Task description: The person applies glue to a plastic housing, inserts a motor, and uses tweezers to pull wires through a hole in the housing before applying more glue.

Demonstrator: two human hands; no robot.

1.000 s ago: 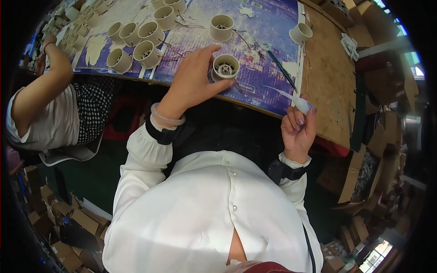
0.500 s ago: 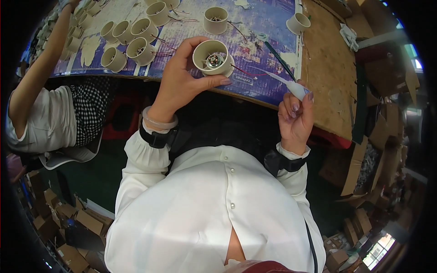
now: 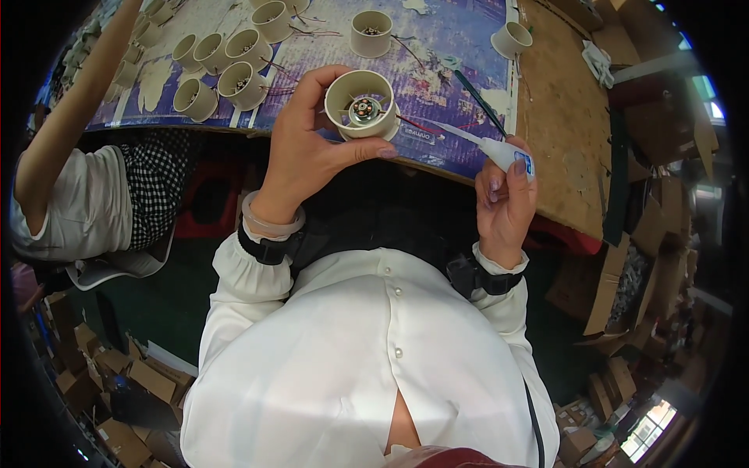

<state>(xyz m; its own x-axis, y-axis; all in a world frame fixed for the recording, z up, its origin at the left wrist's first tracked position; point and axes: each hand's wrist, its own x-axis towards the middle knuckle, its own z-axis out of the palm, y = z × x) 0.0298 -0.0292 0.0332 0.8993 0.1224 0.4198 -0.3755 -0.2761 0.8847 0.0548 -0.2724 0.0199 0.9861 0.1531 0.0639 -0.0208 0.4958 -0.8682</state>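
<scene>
My left hand (image 3: pixel 312 148) is closed round a cream plastic motor housing (image 3: pixel 331 109), a short round cup tilted so that its mouth faces me. Inside sits a small motor (image 3: pixel 364 111) with a silvery rim and copper windings. Red and dark wires (image 3: pixel 417 125) come out of the housing's right side. In my right hand (image 3: pixel 503 195), thumb and fingers pinch a small white glue bottle (image 3: pixel 497 150) with a long thin nozzle. The nozzle points left toward the wires and the housing, apart from the housing's rim. Whether its tip touches the wires I cannot tell.
Several similar housings (image 3: pixel 242 87) with wires stand at the left of the table (image 3: pixel 460 47). One housing (image 3: pixel 370 35) is behind my left hand, another (image 3: pixel 512 39) at the right. A dark green stick (image 3: pixel 480 101) lies near the right. At far left is a co-worker's arm (image 3: pixel 70 117).
The housing has shifted slightly left in my left hand. The glue bottle has turned in my right hand, showing its blue label, and its nozzle tip has moved a little right, away from the housing.
</scene>
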